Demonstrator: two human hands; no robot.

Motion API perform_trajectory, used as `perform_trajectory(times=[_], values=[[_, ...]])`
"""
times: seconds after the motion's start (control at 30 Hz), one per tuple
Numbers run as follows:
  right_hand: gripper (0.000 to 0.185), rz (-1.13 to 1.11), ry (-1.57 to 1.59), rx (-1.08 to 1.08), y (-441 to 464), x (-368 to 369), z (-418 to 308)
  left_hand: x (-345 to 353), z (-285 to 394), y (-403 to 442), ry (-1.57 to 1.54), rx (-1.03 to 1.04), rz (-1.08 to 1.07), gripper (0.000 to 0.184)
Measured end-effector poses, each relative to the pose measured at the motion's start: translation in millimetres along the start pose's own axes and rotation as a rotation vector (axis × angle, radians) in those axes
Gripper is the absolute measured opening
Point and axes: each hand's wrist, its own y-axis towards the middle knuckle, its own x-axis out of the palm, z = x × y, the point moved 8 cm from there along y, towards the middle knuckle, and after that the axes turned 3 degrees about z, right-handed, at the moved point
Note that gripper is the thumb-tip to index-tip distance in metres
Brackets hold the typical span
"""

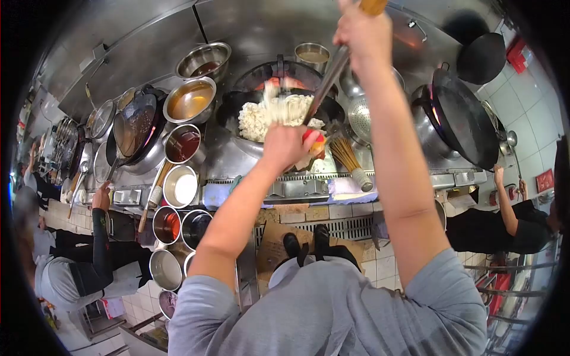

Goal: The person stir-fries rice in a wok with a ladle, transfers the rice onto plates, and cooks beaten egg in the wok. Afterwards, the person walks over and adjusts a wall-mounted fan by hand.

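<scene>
A dark wok (228, 113) sits on the burner in front of me, holding a heap of white, lumpy food (252, 121) that looks like rice. Part of the heap is smeared by motion. At the wok's near rim, my left hand (284, 145) is closed, with a red and yellow cloth (314, 141) bunched beside its fingers. My right hand (365, 38) is raised high and wrapped around a long-handled wok tool (328, 83) with a metal shaft and wooden end. Its shaft slants down into the wok; the food hides its head. A bamboo brush (350, 160) lies right of the wok.
Left of the wok stand metal bowls of amber liquid (190, 101) and dark red sauce (183, 144), plus several seasoning pots. A perforated strainer (360, 118) lies to the right, before another large wok (466, 118). Co-workers stand at left (77, 273) and right (504, 228).
</scene>
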Motion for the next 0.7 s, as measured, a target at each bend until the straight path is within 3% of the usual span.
perform_trajectory(times=[0.03,0.1,0.17,0.23,0.3,0.37,0.43,0.47,0.5,0.53,0.57,0.6,0.63,0.7], values=[[0.022,0.071,-0.053,0.034,-14,1,17,29,-7,-11,0.005,0.004,0.013,0.034],[0.021,0.225,-0.317,-0.339,-20,-8,79,99,-22,-56,0.047,-0.122,-0.015,0.033],[0.021,0.164,-0.205,-0.28,-31,-10,76,136,-27,-94,0.019,-0.199,-0.122,0.039],[0.021,0.092,-0.098,-0.21,-36,-9,67,121,-3,-113,0.002,-0.148,-0.404,0.042],[0.021,0.033,-0.072,0.091,-23,-3,49,40,25,-76,0.04,0.022,-0.224,0.046],[0.022,-0.004,0.018,0.07,-13,-3,17,6,2,-22,0.041,-0.086,-0.204,0.044],[0.022,0.079,0.022,0.017,-14,-6,20,28,-17,-4,0.017,0.089,0.057,0.043],[0.021,0.159,-0.152,-0.123,-17,-15,53,60,-23,-21,0.003,0.076,0.017,0.041],[0.021,0.239,-0.326,-0.263,-19,-19,81,82,-29,-45,0.024,-0.009,0.118,0.039],[0.02,0.176,0.046,-0.052,-43,-14,86,107,-31,-66,0.103,-0.057,0.058,0.037],[0.02,0.161,0.106,-0.069,-50,-17,87,123,-29,-91,0.064,-0.088,0.071,0.038],[0.021,0.133,0.128,-0.023,-50,-18,84,127,-23,-110,0.032,-0.125,-0.157,0.041],[0.021,0.099,0.15,0.015,-44,-19,73,123,-10,-123,0.071,-0.012,-0.165,0.044],[0.022,0.057,0.082,0.078,-30,-16,41,62,24,-97,0.062,0.025,-0.216,0.046]])
